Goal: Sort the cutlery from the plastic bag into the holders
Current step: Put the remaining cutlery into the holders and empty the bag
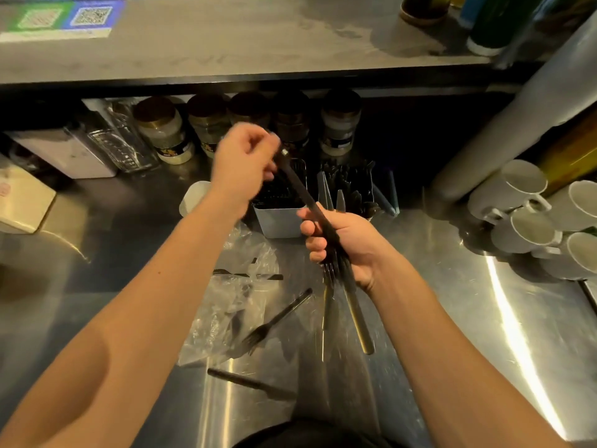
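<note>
Stainless-steel desk (pixel 452 318) seen from the head camera, with both bare forearms reaching over it. Right hand (pixel 339 244): grip closed around a bundle of dark forks (pixel 334 253), tines pointing down, with gold-toned handles hanging below the fist. Left hand (pixel 245 160): fingers curled, pinching the upper end of one long dark utensil (pixel 297 185) that runs down into the right fist; motion blur makes its type uncertain. Two white holders stand just behind the hands, the left holder (pixel 279 221) and the right holder (pixel 350 185), both already stocked with dark cutlery. Crumpled clear plastic bag (pixel 226 305) lies on the desk beneath the left forearm; a loose fork (pixel 274 321) rests beside it. White mugs (pixel 529 218) stand stacked at far right.
</note>
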A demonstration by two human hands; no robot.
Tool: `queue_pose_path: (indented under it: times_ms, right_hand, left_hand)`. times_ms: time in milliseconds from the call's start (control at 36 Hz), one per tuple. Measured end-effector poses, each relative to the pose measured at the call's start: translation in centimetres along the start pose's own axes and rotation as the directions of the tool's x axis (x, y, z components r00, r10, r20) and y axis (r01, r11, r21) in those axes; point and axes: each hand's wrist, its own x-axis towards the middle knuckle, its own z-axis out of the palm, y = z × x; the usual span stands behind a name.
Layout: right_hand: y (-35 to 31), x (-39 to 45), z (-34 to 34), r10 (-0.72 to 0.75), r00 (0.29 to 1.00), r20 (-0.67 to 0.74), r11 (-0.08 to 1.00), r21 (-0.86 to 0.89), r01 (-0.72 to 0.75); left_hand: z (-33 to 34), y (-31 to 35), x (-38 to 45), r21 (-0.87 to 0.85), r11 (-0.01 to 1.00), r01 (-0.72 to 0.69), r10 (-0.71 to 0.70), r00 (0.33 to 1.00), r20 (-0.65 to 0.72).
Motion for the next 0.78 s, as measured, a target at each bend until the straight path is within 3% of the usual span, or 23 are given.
queue_pose_path:
  times_ms: [83, 167, 278, 389, 500, 556, 611, 667, 722, 778]
  right_hand:
    - [0.4, 0.7, -0.6, 0.004, 0.996, -0.092, 1.0, 0.012, -0.003]
    - [0.5, 1.4, -1.0, -0.01, 0.986, -0.164, 0.997, 0.075, 0.022]
    - [0.0, 2.1, -0.9, -0.047, 0.982, -0.183, 0.995, 0.083, 0.063]
    - [-0.8, 2.4, -0.8, -0.069, 0.983, -0.17, 0.994, 0.077, 0.083]
    - [-1.6, 2.5, -0.6, -0.086, 0.989, -0.124, 0.987, 0.123, 0.101]
    - [-2.0, 2.4, -0.5, -0.099, 0.989, -0.107, 0.977, 0.177, 0.117]
    - [-2.3, 2.1, -0.6, -0.132, 0.988, -0.086, 0.959, 0.241, 0.149]
    - [-2.6, 1.9, -0.6, -0.176, 0.982, -0.067, 0.936, 0.298, 0.188]
    - [-2.8, 1.5, -0.4, -0.228, 0.971, -0.065, 0.92, 0.312, 0.237]
    - [-3.0, 1.0, -0.2, -0.274, 0.959, -0.067, 0.906, 0.318, 0.281]
  left_hand:
    - [-2.6, 1.2, 2.4, -0.008, 0.988, -0.152, 0.145, 0.952, -0.268]
    - [-3.5, 1.2, 3.9, 0.18, 0.938, -0.296, 0.338, 0.896, -0.287]
    - [-2.0, -1.4, 4.9, 0.505, 0.776, -0.378, 0.461, 0.886, -0.045]
    - [-0.7, -5.3, 5.4, 0.659, 0.551, -0.512, 0.487, 0.839, 0.244]
    - [0.9, -8.6, 5.3, 0.762, 0.379, -0.525, 0.207, 0.851, 0.483]
    - [1.1, -9.2, 4.7, 0.776, 0.334, -0.535, 0.145, 0.843, 0.518]
    - [1.2, -8.6, 3.9, 0.754, 0.427, -0.499, 0.266, 0.866, 0.423]
    - [1.7, -6.5, 2.3, 0.652, 0.648, -0.394, 0.319, 0.917, 0.238]
    - [2.6, -3.5, 0.2, 0.365, 0.926, -0.094, 0.031, 0.984, 0.176]
    - [3.3, -0.9, -2.0, 0.144, 0.959, 0.245, -0.281, 0.896, 0.344]
